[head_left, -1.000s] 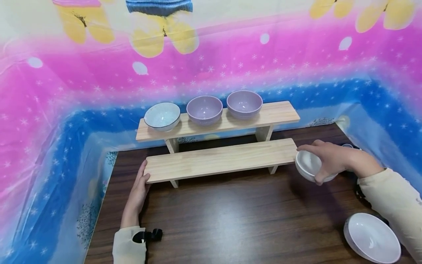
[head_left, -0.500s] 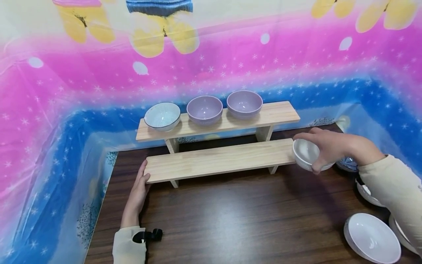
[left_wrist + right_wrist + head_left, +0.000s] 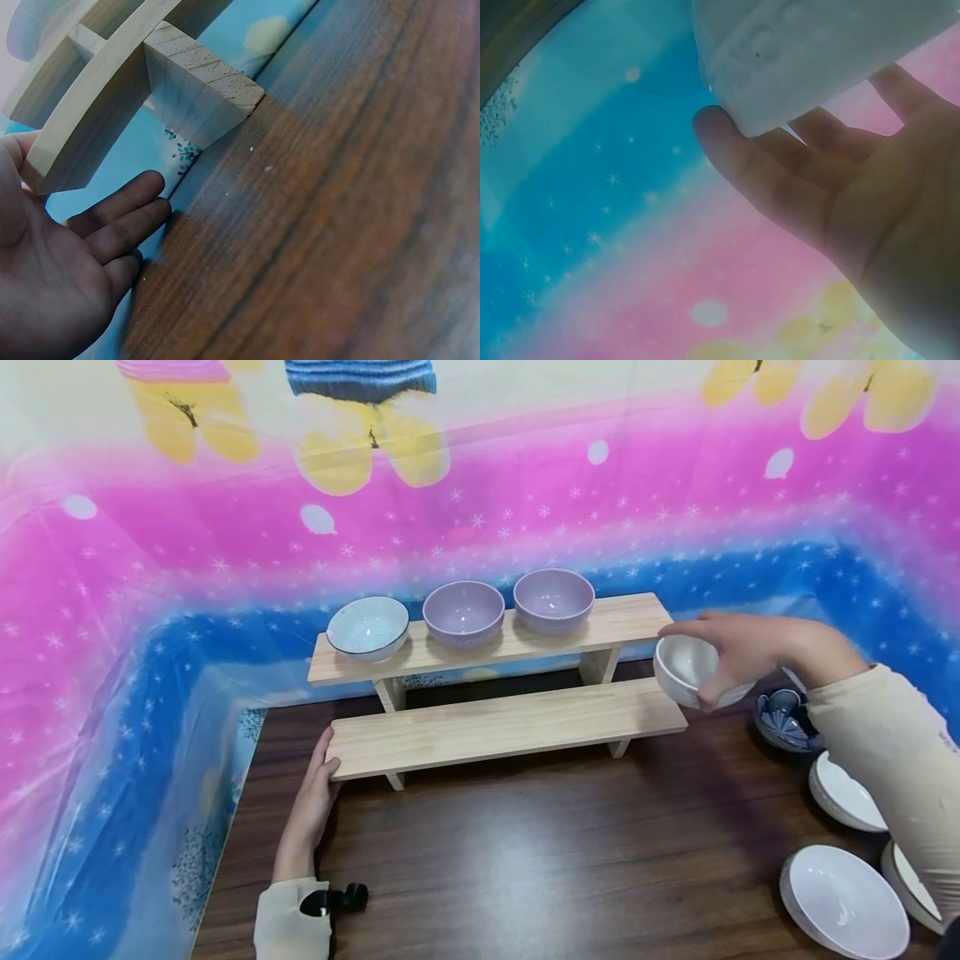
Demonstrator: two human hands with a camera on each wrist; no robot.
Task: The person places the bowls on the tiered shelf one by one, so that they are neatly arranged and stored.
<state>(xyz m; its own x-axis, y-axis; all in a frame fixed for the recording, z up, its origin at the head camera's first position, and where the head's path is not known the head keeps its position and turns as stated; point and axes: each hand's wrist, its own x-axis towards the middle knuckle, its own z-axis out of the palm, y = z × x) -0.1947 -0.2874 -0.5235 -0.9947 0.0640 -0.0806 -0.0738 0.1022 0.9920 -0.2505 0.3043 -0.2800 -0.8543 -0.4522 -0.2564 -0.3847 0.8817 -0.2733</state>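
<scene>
My right hand (image 3: 757,647) holds a white bowl (image 3: 686,667) by its rim, fingers on the far side and thumb on the near side. The bowl is raised just off the right end of the two-tier wooden shelf (image 3: 510,727). In the right wrist view the white bowl (image 3: 817,60) shows its outer wall, with the fingers along its edge. At the lower tier's left end, my left hand (image 3: 313,789) grips the board with thumb and forefinger. The left wrist view shows the other fingers (image 3: 124,217) stretched out below the board.
On the upper tier stand a pale blue bowl (image 3: 369,628) and two purple bowls (image 3: 463,614). Right of the shelf, a dark patterned bowl (image 3: 783,722) and several white bowls (image 3: 843,902) sit on the dark wood table (image 3: 510,860). A printed cloth (image 3: 480,502) hangs behind.
My right hand has lifted the white bowl up and slightly left, from beside the lower tier toward upper-tier height. More bowls at the right have come into view. My left hand stays on the shelf.
</scene>
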